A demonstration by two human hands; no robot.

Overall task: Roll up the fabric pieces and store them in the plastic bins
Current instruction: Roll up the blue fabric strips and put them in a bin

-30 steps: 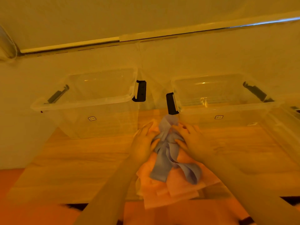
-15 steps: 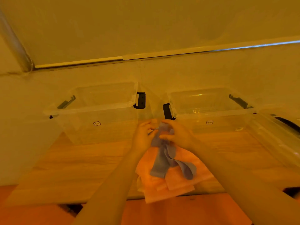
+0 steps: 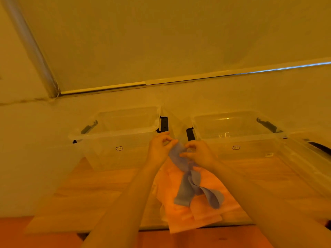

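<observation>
A long blue fabric strip (image 3: 188,187) hangs from both my hands above a pile of orange fabric pieces (image 3: 200,210) on the wooden table. My left hand (image 3: 159,149) pinches the strip's top end on the left. My right hand (image 3: 198,153) pinches it on the right, fingers curled. The lower end of the strip loops onto the orange pile. Two clear plastic bins with black latches stand behind: the left bin (image 3: 114,138) and the right bin (image 3: 240,138). Both look empty.
The wooden table (image 3: 93,194) reaches to a near edge at the bottom of the view. A third clear container (image 3: 311,158) sits at the far right. A pale wall and a window blind rise behind the bins.
Both hands have lifted the blue strip's top end off the orange pile, up between the two bins. The camera has tilted upward.
</observation>
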